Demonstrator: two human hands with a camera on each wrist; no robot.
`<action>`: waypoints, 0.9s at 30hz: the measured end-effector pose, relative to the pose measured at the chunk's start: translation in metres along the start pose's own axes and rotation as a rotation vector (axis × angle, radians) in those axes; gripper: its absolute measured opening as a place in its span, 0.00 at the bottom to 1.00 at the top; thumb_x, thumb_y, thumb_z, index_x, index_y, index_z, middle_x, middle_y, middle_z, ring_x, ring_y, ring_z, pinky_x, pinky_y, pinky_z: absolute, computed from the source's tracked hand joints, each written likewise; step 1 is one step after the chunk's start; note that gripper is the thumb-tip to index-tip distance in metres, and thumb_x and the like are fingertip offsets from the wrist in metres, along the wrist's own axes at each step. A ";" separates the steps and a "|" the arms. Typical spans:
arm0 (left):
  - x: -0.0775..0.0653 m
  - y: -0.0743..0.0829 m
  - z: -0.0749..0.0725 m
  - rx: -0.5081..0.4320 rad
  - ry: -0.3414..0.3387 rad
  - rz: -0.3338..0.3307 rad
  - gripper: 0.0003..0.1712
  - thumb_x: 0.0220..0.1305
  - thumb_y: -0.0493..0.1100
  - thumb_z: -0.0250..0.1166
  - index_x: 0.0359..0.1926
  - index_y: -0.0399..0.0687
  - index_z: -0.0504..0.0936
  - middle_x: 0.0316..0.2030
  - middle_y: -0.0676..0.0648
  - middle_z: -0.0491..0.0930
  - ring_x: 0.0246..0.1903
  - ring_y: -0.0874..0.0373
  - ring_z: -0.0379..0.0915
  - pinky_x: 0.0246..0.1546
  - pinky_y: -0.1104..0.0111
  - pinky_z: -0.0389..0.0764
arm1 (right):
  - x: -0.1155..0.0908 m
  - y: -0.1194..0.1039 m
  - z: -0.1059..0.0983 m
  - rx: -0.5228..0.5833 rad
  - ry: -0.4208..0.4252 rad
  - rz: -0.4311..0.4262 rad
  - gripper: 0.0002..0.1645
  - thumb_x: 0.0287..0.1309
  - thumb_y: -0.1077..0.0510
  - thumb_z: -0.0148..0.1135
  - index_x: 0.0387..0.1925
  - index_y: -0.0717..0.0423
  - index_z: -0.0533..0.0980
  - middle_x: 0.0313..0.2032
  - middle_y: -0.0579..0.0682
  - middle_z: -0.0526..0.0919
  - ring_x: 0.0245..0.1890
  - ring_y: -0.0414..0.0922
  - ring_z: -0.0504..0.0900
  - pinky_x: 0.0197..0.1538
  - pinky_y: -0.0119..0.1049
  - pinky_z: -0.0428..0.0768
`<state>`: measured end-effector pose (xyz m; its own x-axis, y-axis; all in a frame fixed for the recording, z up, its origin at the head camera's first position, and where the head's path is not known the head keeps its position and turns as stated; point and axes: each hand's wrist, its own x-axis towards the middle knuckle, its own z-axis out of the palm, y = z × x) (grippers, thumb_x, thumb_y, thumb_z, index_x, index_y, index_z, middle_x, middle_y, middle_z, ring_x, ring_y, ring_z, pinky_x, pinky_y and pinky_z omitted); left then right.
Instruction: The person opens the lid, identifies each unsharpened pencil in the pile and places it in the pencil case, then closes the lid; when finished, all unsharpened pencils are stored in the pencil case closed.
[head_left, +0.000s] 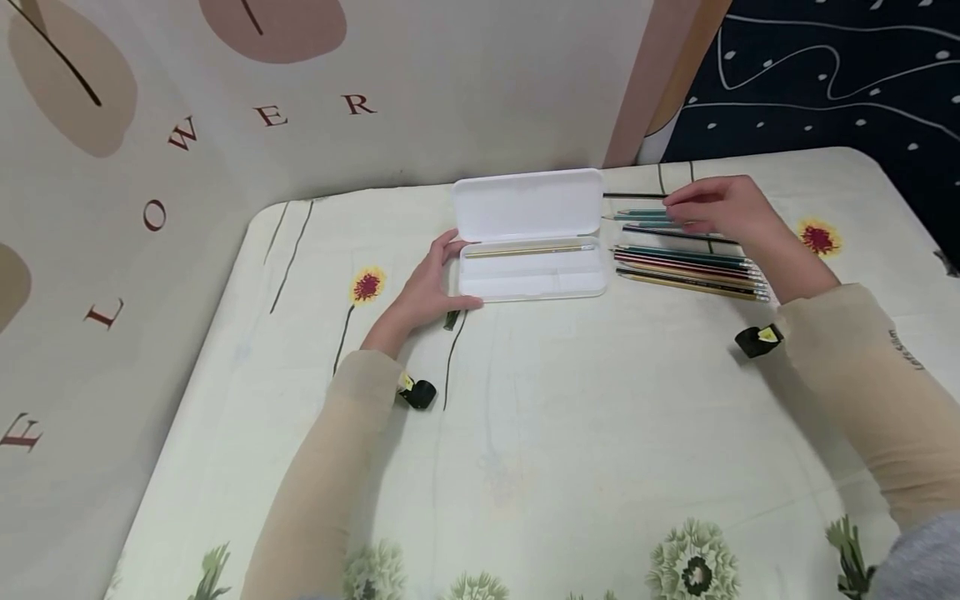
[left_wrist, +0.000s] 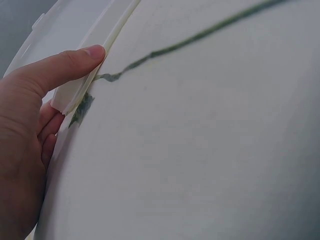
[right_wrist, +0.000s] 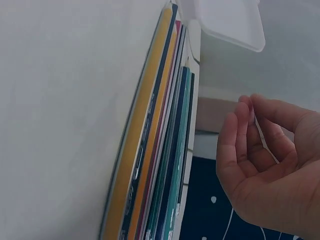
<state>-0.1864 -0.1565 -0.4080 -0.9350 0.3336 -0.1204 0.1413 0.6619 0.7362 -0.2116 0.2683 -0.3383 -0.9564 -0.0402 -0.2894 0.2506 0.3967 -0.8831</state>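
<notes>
The left hand (head_left: 426, 286) grips the white case (head_left: 517, 289), probably to steady it, while the right hand (head_left: 726, 210) — fingertips gathered, seemingly empty — hovers over pencils (head_left: 686, 271) lined up right of the case, presumably for reach.

We count one white case (head_left: 527, 204) holding at least one gold pencil (head_left: 528, 251); beside it we see at least eight more pencils (head_left: 690, 271), overlapping too much for an exact tally. We find two black cameras (head_left: 419, 394), two yellow printed flowers (head_left: 367, 286) and six letters (head_left: 359, 104).
</notes>
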 end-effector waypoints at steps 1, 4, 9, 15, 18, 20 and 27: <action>0.000 0.000 0.000 0.001 0.000 -0.001 0.68 0.49 0.52 0.79 0.78 0.58 0.40 0.75 0.53 0.60 0.78 0.55 0.47 0.78 0.52 0.49 | 0.000 0.000 -0.002 0.002 0.009 0.011 0.11 0.61 0.52 0.68 0.45 0.42 0.85 0.31 0.28 0.84 0.34 0.28 0.83 0.36 0.19 0.82; 0.000 0.001 0.000 0.004 -0.002 -0.003 0.68 0.50 0.52 0.79 0.78 0.58 0.39 0.76 0.52 0.60 0.78 0.55 0.46 0.78 0.52 0.49 | -0.001 0.003 -0.009 0.008 0.035 0.030 0.13 0.61 0.51 0.68 0.47 0.42 0.85 0.32 0.28 0.83 0.34 0.28 0.82 0.36 0.19 0.82; 0.001 0.000 0.001 -0.014 0.009 -0.009 0.68 0.50 0.51 0.79 0.78 0.57 0.39 0.76 0.50 0.60 0.78 0.54 0.46 0.79 0.52 0.47 | -0.001 0.008 -0.018 0.054 0.066 0.047 0.10 0.61 0.54 0.67 0.45 0.42 0.85 0.32 0.29 0.82 0.33 0.27 0.82 0.36 0.19 0.82; 0.000 0.000 0.001 -0.069 0.017 -0.012 0.67 0.52 0.44 0.77 0.78 0.51 0.37 0.75 0.47 0.57 0.76 0.50 0.48 0.79 0.54 0.49 | 0.002 0.017 -0.027 0.011 0.126 0.091 0.14 0.64 0.52 0.65 0.50 0.43 0.83 0.35 0.29 0.80 0.35 0.26 0.80 0.35 0.17 0.81; 0.000 0.001 0.001 -0.073 0.014 -0.014 0.66 0.53 0.43 0.76 0.78 0.50 0.36 0.75 0.46 0.56 0.77 0.50 0.47 0.79 0.54 0.48 | 0.001 0.021 -0.032 0.021 0.148 0.090 0.12 0.64 0.52 0.65 0.48 0.43 0.83 0.35 0.29 0.80 0.35 0.26 0.80 0.35 0.17 0.81; -0.001 0.003 0.000 -0.070 0.010 -0.017 0.66 0.53 0.43 0.76 0.78 0.50 0.36 0.75 0.46 0.56 0.77 0.50 0.47 0.79 0.54 0.48 | 0.001 0.023 -0.036 0.051 0.163 0.083 0.09 0.64 0.54 0.64 0.45 0.41 0.84 0.33 0.29 0.81 0.33 0.27 0.81 0.34 0.18 0.81; -0.001 0.003 0.000 -0.045 0.007 -0.019 0.66 0.54 0.42 0.75 0.78 0.48 0.35 0.75 0.45 0.56 0.77 0.49 0.46 0.79 0.54 0.48 | 0.023 0.052 -0.058 0.133 0.222 0.054 0.04 0.63 0.55 0.66 0.37 0.41 0.84 0.32 0.30 0.82 0.31 0.28 0.83 0.33 0.19 0.81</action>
<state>-0.1852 -0.1543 -0.4055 -0.9398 0.3160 -0.1303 0.1084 0.6372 0.7630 -0.2292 0.3412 -0.3692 -0.9469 0.1859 -0.2622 0.3057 0.2681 -0.9136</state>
